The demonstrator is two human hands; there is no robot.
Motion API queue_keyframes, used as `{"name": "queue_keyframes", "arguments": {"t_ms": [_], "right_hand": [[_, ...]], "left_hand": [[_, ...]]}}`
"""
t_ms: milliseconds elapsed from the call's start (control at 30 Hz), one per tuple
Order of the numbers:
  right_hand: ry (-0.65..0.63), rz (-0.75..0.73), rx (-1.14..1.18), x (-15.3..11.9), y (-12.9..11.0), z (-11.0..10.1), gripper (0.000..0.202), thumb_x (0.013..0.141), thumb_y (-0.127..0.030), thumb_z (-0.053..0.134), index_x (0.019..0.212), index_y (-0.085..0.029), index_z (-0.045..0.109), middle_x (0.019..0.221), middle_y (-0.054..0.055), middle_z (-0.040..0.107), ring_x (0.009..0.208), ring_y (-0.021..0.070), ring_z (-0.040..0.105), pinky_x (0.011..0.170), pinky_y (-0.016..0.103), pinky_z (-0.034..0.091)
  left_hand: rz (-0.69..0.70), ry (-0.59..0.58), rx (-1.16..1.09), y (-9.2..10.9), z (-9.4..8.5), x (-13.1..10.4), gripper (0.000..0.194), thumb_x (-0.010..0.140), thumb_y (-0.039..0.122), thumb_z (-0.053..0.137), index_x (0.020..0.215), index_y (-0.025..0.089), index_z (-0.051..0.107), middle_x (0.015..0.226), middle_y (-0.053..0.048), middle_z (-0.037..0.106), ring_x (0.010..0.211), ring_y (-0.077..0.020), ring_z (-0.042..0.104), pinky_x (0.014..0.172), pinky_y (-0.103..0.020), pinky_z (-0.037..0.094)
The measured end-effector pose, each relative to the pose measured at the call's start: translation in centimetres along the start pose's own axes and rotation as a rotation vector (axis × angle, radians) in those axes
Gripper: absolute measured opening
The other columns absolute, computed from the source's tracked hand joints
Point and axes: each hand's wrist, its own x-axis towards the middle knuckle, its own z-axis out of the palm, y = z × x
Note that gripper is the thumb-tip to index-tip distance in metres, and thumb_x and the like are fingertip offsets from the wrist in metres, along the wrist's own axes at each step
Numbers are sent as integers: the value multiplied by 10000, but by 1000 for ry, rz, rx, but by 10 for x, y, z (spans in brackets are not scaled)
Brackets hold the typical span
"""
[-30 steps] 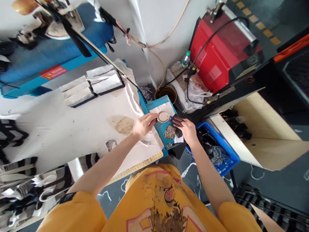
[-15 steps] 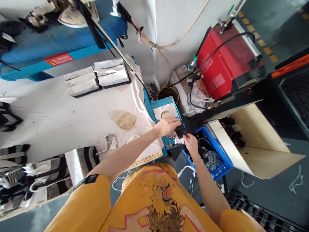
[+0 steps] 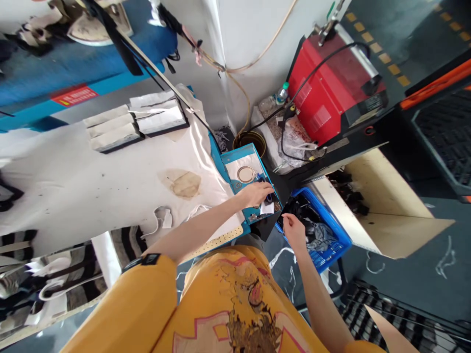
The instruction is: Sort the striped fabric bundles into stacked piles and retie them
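Observation:
Over the blue tray (image 3: pixel 239 153), my left hand (image 3: pixel 257 193) points down with its fingers together at a small dark object (image 3: pixel 269 198); what its fingertips hold is hidden. My right hand (image 3: pixel 294 230) is between the tray and the blue basket (image 3: pixel 333 262), thumb and fingers pinched; anything in the pinch is too small to name. The tray also holds a round metal-rimmed dish (image 3: pixel 246 174), a white piece (image 3: pixel 267 208) and small metal bits (image 3: pixel 252 216). Dark cloth (image 3: pixel 305 211) fills the basket.
A white-covered table (image 3: pixel 125 176) with stacked white pieces (image 3: pixel 160 115) extends left. Striped fabric (image 3: pixel 86 264) lies at its near edge. Behind are a red machine (image 3: pixel 316 93) with a cable and a round bin (image 3: pixel 259 139). An open carton (image 3: pixel 401 220) stands right.
The black piece that was between my hands no longer shows there. My right hand has moved down, away from my left. The round dish is more exposed. The whole view has shifted slightly.

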Motion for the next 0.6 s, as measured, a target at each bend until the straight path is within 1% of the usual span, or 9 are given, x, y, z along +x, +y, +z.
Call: {"name": "queue_keyframes", "arguments": {"t_ms": [67,133,167,200,300,367,433,500,600], "right_hand": [[-14,-23,22,-5,-5,-6,476,911,-571,476,1050,-194,731,681,46,687,610,204,624,589,291,492],[-51,-54,45,-9,-13,-9,500,921,-591,470,1072,-189,726,692,54,689,598,207,628,583,302,501],[-77,-74,61,-9,-18,-8,502,922,-597,477,1076,-187,723,691,54,684,590,208,626,577,306,500],[-104,-98,83,-9,-24,-6,496,919,-602,496,1071,-187,721,681,51,673,578,207,620,567,308,496],[-226,-176,156,-8,-47,13,472,900,-605,568,1047,-183,719,649,35,630,541,190,585,536,305,478],[-346,-214,176,-8,-67,32,473,898,-611,583,1046,-182,716,646,24,615,527,176,564,526,301,473],[-475,-238,185,-11,-91,56,476,893,-622,591,1041,-185,708,647,17,612,526,171,558,521,299,475],[-592,-257,192,-18,-116,83,476,879,-633,605,1019,-188,701,663,24,626,554,178,579,527,299,485],[-757,-277,183,-36,-154,127,493,853,-659,618,993,-194,702,742,61,679,661,209,641,561,306,519]], "left_hand": [[-170,201,-94,2,-25,-40,345,1011,90,445,1252,186,672,1288,-106,703,1168,-179,691,1012,-300,540],[-372,429,-198,8,-52,-102,307,1026,142,431,1187,201,685,1184,-75,737,1090,-154,715,971,-271,557],[-473,507,-218,12,-65,-138,281,1019,161,445,1136,209,696,1119,-58,753,1041,-149,726,949,-266,564],[-572,551,-214,18,-76,-178,257,1008,181,465,1090,216,705,1061,-44,763,1000,-150,733,931,-267,571],[-901,634,-144,43,-99,-299,215,975,262,512,1010,237,722,980,-25,772,919,-168,740,881,-286,592],[-1136,711,-95,62,-101,-369,211,951,309,526,991,244,722,981,-28,773,885,-179,741,863,-304,606],[-1349,757,-73,77,-94,-421,216,925,326,528,999,245,714,1001,-38,771,879,-191,741,864,-327,618],[-1512,769,-73,85,-81,-454,253,913,318,514,1062,235,699,1059,-62,762,938,-208,741,897,-355,620],[-1640,778,-92,78,-56,-475,345,917,293,508,1214,183,646,1219,-132,723,1104,-243,721,969,-398,604]]}}
